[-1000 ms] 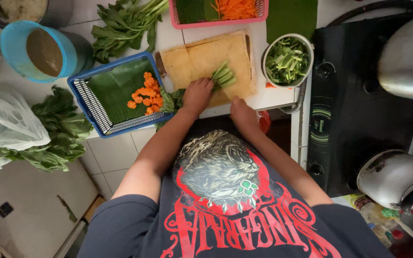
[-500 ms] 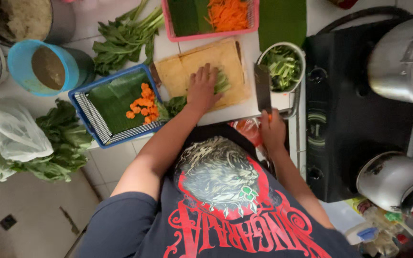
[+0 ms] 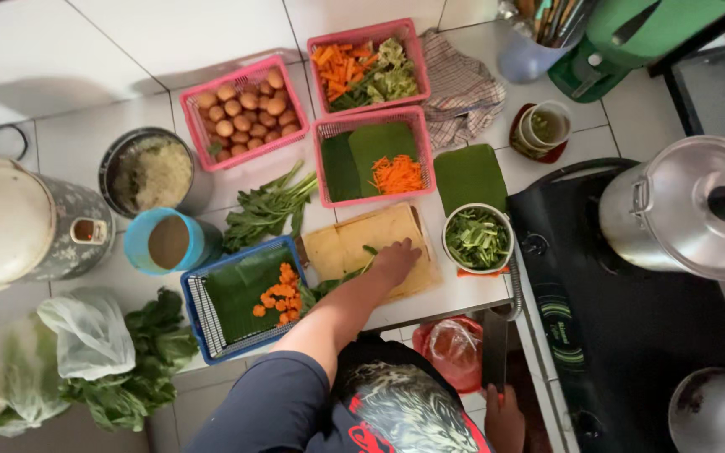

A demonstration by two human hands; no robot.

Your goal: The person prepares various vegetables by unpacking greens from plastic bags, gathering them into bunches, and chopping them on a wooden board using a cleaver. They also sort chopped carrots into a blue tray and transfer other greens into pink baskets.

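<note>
Left hand (image 3: 396, 258) lies palm down on the wooden cutting board (image 3: 354, 243), fingers bunched over a small heap of green stems (image 3: 368, 251); only a tip of green shows beyond the fingertips. Grip looks pressed down on the greens, though whether the fingers close around them cannot be told. Forearm crosses the near edge of the board.

Right hand (image 3: 505, 417) hangs low, off the tabletop (image 3: 86, 134), near the bottom edge of the view. Its grip is wrapped on the handle of a cleaver (image 3: 494, 352), whose dark blade points up toward the tabletop edge. Beside the blade sits a red plastic bag (image 3: 451, 352).

Just right of the board stands a metal bowl of chopped greens (image 3: 477, 238). Left of the board, a blue basket (image 3: 241, 298) is lined with banana leaf and holds carrot slices. Behind the board, a pink basket (image 3: 375, 159) holds leaf and shredded carrot; a second pink basket (image 3: 369, 65) farther back carries carrot strips and cabbage; a third (image 3: 237, 109) is full of brown eggs. Loose leafy stalks (image 3: 266, 210) lie between the egg basket and the board. A blue cup of brown sauce (image 3: 169, 242) is left of them, next to a pot of rice (image 3: 153, 172). At right, a lidded steel pot (image 3: 698, 210) sits on a black stove (image 3: 623, 319).
</note>
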